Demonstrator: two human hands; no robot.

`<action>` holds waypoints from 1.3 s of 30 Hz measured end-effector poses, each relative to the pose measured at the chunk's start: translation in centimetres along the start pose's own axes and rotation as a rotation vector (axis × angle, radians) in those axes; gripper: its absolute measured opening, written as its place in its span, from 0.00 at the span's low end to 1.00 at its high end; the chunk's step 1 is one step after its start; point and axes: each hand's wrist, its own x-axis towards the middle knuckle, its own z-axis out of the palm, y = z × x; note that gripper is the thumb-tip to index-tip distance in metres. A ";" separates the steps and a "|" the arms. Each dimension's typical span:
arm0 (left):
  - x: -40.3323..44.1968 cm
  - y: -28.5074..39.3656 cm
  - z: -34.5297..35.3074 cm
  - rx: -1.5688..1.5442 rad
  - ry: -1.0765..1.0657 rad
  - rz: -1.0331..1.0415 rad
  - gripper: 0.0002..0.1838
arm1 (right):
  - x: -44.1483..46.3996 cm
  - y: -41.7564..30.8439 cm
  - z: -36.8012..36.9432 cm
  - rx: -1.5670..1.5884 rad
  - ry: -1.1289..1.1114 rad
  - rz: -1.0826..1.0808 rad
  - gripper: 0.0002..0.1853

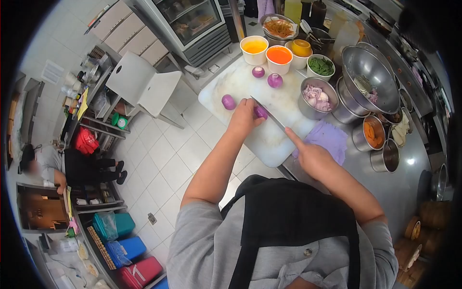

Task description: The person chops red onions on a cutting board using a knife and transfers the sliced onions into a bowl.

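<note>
On the white cutting board [211, 91], my left hand [244, 117] presses its closed fingers on a purple onion [260, 112]. A knife [269, 114] is gripped in my right hand [310, 151], its blade lying close against that onion with the index finger stretched along the spine. One peeled onion [228, 101] rests left of my left hand. Two more, a smaller onion [258, 72] and a rounder onion [275, 80], sit toward the far side of the board. Right of the board stands a metal pot [318, 98] with cut onion pieces inside.
Along the back are a tub of yellow sauce [254, 46], a tub of orange sauce [279, 56] and a tub of green leaves [321, 66]. A purple cloth [327, 142] lies right of the board. Steel bowls [370, 72] crowd the right. A white chair [144, 84] and another person [53, 166] are leftward.
</note>
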 end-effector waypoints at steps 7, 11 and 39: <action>0.2 0.0 -0.3 0.016 0.015 0.020 0.26 | 5.1 -0.6 1.4 0.023 0.066 -0.039 0.45; 0.1 -0.8 0.3 0.001 0.054 0.050 0.27 | 4.7 -0.8 0.5 0.028 0.072 -0.034 0.45; -0.2 -0.6 -0.2 -0.007 0.077 0.063 0.27 | 6.6 -1.4 1.1 0.003 0.221 -0.108 0.44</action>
